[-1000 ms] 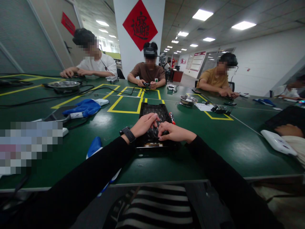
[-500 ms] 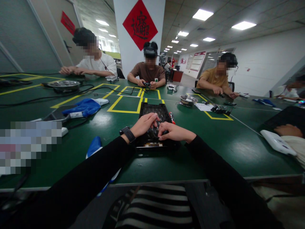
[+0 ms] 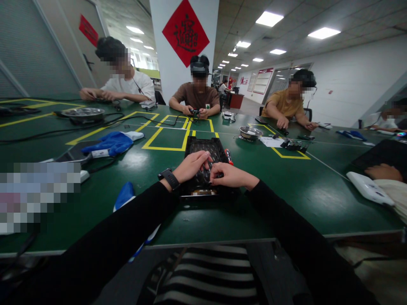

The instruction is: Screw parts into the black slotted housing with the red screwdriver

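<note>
Mostly, the middle of the black rectangular tray (image 3: pixel 188 151) was covered by the hands, so its dark, patterned inner surface was seen only in patches. At its near end, a brownish-gold strip (image 3: pixel 203 192) was made out, its details too small to read. A red tool (image 3: pixel 229 157) was partly hidden behind the tray's right side, its type unclear. The blue-and-white cloth piece (image 3: pixel 124 197) was cut across by the left forearm, and a flat item (image 3: pixel 38 197) at the left edge was blurred out by pixelation.

Under the left hand (image 3: pixel 195 166), the fingers were loosely curled; whether anything was held could not be told. On the right hand (image 3: pixel 229 174), thumb and fingertips were drawn close together, low over the tray; whether they met, or were clamped on something small, could not be told.

The tray was placed on the glossy green table (image 3: pixel 270 216), directly before the wearer. Both forearms, covered by black sleeves (image 3: pixel 286 220), were angled inward from the sides. The left hand, with a dark wristwatch (image 3: pixel 170 178) worn, was slanted forward; the right was turned inward, knuckles up, fingertips just beside the left's.
</note>
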Demonstrator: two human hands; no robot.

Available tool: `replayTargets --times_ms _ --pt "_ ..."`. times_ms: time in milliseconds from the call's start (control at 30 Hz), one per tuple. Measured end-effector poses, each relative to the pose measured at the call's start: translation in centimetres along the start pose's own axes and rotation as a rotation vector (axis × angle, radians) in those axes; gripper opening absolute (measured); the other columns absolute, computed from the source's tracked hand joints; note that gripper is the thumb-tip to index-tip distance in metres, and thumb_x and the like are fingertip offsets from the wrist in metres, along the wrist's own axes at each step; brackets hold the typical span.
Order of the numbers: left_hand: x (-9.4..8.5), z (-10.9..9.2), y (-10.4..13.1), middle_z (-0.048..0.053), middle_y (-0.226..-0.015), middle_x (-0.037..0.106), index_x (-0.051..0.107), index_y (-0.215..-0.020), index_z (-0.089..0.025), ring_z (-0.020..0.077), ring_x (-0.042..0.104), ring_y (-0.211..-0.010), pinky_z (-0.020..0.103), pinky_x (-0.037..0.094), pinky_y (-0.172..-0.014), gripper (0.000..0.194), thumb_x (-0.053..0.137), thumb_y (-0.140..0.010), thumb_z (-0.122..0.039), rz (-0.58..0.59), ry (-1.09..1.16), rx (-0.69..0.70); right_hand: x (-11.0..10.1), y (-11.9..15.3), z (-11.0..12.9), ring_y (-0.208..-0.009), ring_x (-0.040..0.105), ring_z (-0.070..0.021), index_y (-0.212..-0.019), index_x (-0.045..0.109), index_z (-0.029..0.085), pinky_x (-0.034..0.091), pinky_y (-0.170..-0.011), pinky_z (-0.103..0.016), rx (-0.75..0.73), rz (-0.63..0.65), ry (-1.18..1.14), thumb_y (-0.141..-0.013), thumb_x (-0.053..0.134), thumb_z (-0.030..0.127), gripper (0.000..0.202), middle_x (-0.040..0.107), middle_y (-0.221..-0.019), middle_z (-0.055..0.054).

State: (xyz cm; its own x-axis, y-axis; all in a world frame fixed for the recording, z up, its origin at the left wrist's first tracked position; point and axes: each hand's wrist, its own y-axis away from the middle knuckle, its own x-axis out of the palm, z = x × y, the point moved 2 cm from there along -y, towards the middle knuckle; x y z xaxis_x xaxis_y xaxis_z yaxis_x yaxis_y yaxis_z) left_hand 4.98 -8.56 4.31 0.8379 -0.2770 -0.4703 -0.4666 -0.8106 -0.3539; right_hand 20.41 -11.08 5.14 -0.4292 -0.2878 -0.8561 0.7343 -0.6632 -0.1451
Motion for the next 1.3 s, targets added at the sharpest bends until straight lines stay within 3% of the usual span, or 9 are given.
replayTargets --times_ms 600,733,900,1033,1100,1300 --pt "0.0 0.2 -0.1 0.002 -0.066 0.057 0.058 -0.086 -0.013 0.0109 0.052 -0.060 0.023 0.042 -0.058 0.046 0.028 -0.087 -0.047 0.001 0.008 0.006 0.3 -0.2 -0.4 -0.062 0.049 -0.0095 -0.075 0.058 0.013 0.039 -0.059 -0.021 0.059 -0.031 -0.198 -0.070 0.061 0.026 0.014 0.055 -0.069 0.001" --pt "-0.1 0.0 0.0 0.002 -0.067 0.058 0.058 -0.084 -0.013 0.0109 0.052 -0.060 0.023 0.042 -0.060 0.045 0.028 -0.087 -0.046 0.000 -0.012 0.015 -0.2 -0.1 -0.3 -0.060 0.046 -0.0088 -0.073 0.056 0.013 0.037 -0.058 -0.021 0.074 -0.175 -0.263 -0.072 0.059 0.028 0.015 0.051 -0.064 0.002" --pt "-0.1 -0.2 0.0 0.003 -0.069 0.059 0.057 -0.084 -0.013 0.0108 0.051 -0.059 0.023 0.042 -0.058 0.045 0.027 -0.088 -0.046 0.010 -0.013 0.017 -0.6 -0.2 -0.4 -0.056 0.042 -0.0088 -0.076 0.055 0.014 0.034 -0.053 -0.021 0.074 -0.249 -0.207 -0.071 0.060 0.033 0.021 0.048 -0.062 0.003" --pt "0.0 0.0 0.0 0.003 -0.069 0.061 0.057 -0.086 -0.013 0.0104 0.051 -0.058 0.023 0.041 -0.057 0.042 0.030 -0.087 -0.046 0.018 -0.046 0.002 -2.0 0.4 -3.1 -0.061 0.043 -0.0105 -0.092 0.051 0.015 0.036 -0.059 -0.023 0.174 -0.747 -0.019 -0.078 0.048 0.030 0.020 0.049 -0.070 0.001" --pt "0.1 0.1 0.0 0.003 -0.070 0.061 0.058 -0.087 -0.013 0.0102 0.052 -0.058 0.022 0.041 -0.057 0.039 0.035 -0.085 -0.045 0.014 -0.082 0.001 -2.3 0.8 -5.3 -0.063 0.044 -0.0114 -0.098 0.048 0.015 0.036 -0.062 -0.025 0.291 -0.878 0.092 -0.077 0.047 0.027 0.024 0.050 -0.075 0.000" --pt "0.1 0.4 0.0 0.003 -0.071 0.063 0.057 -0.087 -0.014 0.0105 0.053 -0.059 0.022 0.041 -0.057 0.035 0.041 -0.083 -0.044 0.020 -0.120 -0.008 -1.5 1.2 -10.0 -0.075 0.051 -0.0147 -0.104 0.047 0.016 0.037 -0.065 -0.025 0.671 -0.639 0.179 -0.073 0.053 0.037 0.038 0.056 -0.085 -0.004"
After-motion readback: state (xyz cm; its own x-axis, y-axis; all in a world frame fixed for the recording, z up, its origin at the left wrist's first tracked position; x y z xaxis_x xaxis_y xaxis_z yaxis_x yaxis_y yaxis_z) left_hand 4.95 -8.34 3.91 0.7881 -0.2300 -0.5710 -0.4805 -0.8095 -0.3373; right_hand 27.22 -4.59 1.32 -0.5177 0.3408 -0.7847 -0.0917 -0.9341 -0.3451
